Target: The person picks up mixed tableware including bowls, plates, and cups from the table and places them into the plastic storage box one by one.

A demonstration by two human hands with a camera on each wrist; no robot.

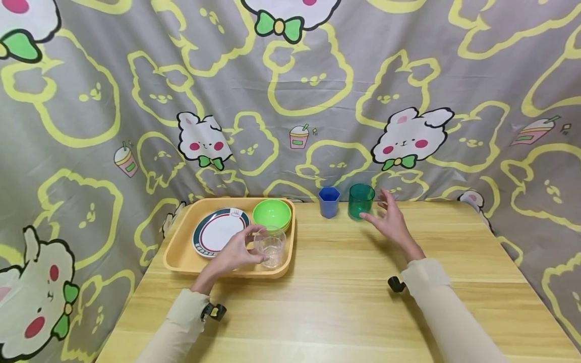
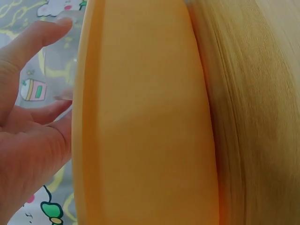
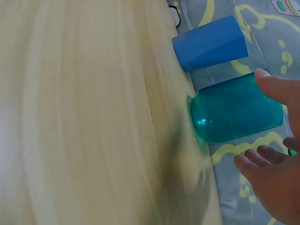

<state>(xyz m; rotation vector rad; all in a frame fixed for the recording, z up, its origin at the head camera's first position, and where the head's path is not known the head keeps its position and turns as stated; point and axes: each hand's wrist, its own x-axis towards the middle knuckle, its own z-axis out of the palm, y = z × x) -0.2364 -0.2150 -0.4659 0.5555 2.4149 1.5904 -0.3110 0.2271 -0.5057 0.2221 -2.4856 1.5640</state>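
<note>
In the head view, my left hand [image 1: 238, 249] curves round the side of a clear cup [image 1: 272, 252] at the right end of a yellow-orange tray [image 1: 181, 264]. The tray's wall [image 2: 145, 112] hides most of that cup in the left wrist view. My right hand [image 1: 392, 224] is beside a green see-through cup [image 1: 361, 201], its thumb overlapping the cup's edge and its other fingers apart from it. That cup stands upright on the table near the back edge. Left of it stands a blue faceted cup [image 1: 329, 202].
A white plate with a dark green rim [image 1: 220, 232] lies in the tray's left part. Green bowls [image 1: 271, 214] sit stacked at its back right. Behind the wooden table [image 1: 336, 302] hangs a grey patterned curtain [image 1: 254, 91].
</note>
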